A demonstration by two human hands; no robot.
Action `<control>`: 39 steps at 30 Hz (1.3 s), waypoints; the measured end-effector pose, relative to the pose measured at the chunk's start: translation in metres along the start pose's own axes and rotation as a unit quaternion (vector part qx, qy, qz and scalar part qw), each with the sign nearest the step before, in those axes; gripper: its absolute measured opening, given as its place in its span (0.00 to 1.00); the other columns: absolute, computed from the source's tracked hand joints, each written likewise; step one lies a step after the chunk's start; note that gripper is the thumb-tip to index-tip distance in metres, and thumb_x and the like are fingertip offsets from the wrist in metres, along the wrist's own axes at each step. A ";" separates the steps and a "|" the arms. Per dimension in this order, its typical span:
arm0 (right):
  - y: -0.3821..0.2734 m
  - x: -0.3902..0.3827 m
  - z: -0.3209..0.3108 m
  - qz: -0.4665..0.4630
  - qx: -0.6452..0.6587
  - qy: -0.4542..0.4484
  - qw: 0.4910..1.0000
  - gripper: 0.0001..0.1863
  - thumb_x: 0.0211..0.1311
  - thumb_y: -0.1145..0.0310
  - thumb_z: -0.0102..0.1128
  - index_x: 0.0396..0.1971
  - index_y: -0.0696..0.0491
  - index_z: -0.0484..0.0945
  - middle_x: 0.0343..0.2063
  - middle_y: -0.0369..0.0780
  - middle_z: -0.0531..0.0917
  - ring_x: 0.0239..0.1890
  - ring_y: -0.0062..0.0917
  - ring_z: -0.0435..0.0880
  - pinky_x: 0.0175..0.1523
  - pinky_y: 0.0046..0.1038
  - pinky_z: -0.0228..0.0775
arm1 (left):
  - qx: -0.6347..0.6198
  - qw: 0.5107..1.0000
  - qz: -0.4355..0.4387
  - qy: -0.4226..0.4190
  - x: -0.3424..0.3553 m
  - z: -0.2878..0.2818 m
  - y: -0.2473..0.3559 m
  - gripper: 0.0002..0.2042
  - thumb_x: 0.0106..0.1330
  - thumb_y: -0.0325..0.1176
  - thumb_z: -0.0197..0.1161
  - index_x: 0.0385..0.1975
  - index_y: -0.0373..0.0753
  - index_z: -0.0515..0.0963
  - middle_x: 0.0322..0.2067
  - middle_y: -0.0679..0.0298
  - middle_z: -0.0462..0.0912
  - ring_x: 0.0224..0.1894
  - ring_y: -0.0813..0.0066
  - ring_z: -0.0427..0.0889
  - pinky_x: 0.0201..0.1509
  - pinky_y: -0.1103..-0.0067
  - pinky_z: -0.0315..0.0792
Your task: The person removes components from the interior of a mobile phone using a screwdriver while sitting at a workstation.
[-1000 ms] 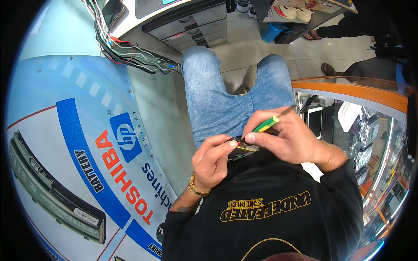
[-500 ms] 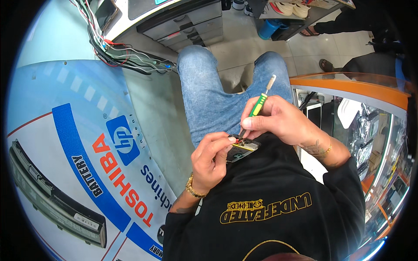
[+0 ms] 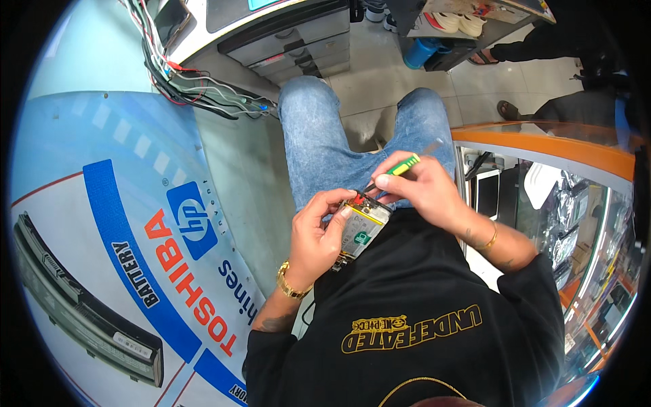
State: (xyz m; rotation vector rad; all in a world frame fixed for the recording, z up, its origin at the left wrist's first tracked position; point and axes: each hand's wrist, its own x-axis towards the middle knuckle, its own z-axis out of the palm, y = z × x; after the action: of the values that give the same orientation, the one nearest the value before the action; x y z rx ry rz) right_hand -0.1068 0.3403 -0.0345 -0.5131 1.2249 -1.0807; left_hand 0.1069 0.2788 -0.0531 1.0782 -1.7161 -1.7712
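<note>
Phone (image 3: 366,224), coverless, between pinching left fingers (image 3: 331,197), green tool (image 3: 405,165) between pinching right fingers (image 3: 395,183) at phone's far end

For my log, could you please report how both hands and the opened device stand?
Left hand gripping opened device, inner side showing. Right hand holding green-and-yellow tool, lower end at device's far end. Left fingertips close beside it.

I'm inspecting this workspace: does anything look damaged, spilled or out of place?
The red, white and black cables at upper left look untidy, loosely bunched. The flat grey rectangular device in the left hand has its inner parts exposed, but I can't tell whether it's damaged. No spill shows.
</note>
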 end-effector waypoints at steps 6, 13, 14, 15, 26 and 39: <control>0.027 -0.014 0.010 -0.393 -0.285 0.101 0.869 0.11 0.54 0.84 0.66 0.39 0.61 0.81 0.33 0.47 0.85 0.33 0.37 0.88 0.42 0.27 0.80 | -0.019 0.999 -0.035 0.021 0.003 0.003 0.004 0.10 0.66 0.20 0.58 0.46 0.32 0.80 0.41 0.59 0.85 0.37 0.77 0.83 0.43 0.80 0.77; 0.030 -0.013 0.017 -0.473 -0.330 0.101 0.811 0.11 0.50 0.85 0.68 0.34 0.63 0.78 0.34 0.48 0.85 0.39 0.41 0.88 0.43 0.34 0.82 | -0.017 0.998 -0.055 0.009 0.000 0.007 0.018 0.11 0.69 0.19 0.55 0.50 0.29 0.75 0.45 0.60 0.82 0.46 0.79 0.81 0.52 0.82 0.75; 0.029 -0.014 0.017 -0.475 -0.330 0.099 0.810 0.11 0.50 0.85 0.68 0.34 0.63 0.78 0.34 0.48 0.85 0.39 0.41 0.88 0.43 0.34 0.82 | -0.009 0.999 -0.051 0.014 -0.001 0.008 0.019 0.11 0.69 0.19 0.55 0.50 0.29 0.75 0.45 0.60 0.82 0.46 0.79 0.81 0.52 0.82 0.75; 0.028 -0.014 0.017 -0.477 -0.341 0.089 0.805 0.12 0.49 0.85 0.69 0.34 0.63 0.78 0.34 0.49 0.84 0.40 0.41 0.87 0.43 0.34 0.82 | -0.002 0.999 -0.047 0.020 -0.001 0.008 0.020 0.11 0.69 0.18 0.55 0.50 0.29 0.75 0.44 0.61 0.82 0.46 0.79 0.81 0.51 0.82 0.75; 0.035 -0.016 0.017 -0.522 -0.443 0.058 0.727 0.17 0.42 0.76 0.65 0.35 0.65 0.78 0.38 0.51 0.82 0.42 0.47 0.86 0.45 0.38 0.82 | 0.008 0.995 -0.005 0.103 -0.006 0.021 0.019 0.10 0.63 0.19 0.60 0.44 0.32 0.80 0.38 0.57 0.84 0.34 0.71 0.83 0.41 0.77 0.76; 0.013 -0.018 0.021 -0.433 -0.359 0.057 0.825 0.11 0.51 0.84 0.67 0.36 0.62 0.77 0.35 0.49 0.84 0.38 0.42 0.86 0.42 0.34 0.79 | 0.091 0.990 0.024 0.107 -0.009 0.023 0.034 0.11 0.63 0.19 0.59 0.44 0.33 0.80 0.37 0.54 0.84 0.38 0.62 0.84 0.43 0.74 0.76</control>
State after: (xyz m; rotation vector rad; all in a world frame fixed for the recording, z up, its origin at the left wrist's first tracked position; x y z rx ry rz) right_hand -0.0816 0.3571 -0.0291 -1.7378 1.5369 -1.3704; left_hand 0.0877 0.2961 -0.0200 1.2435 -1.7782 -1.4339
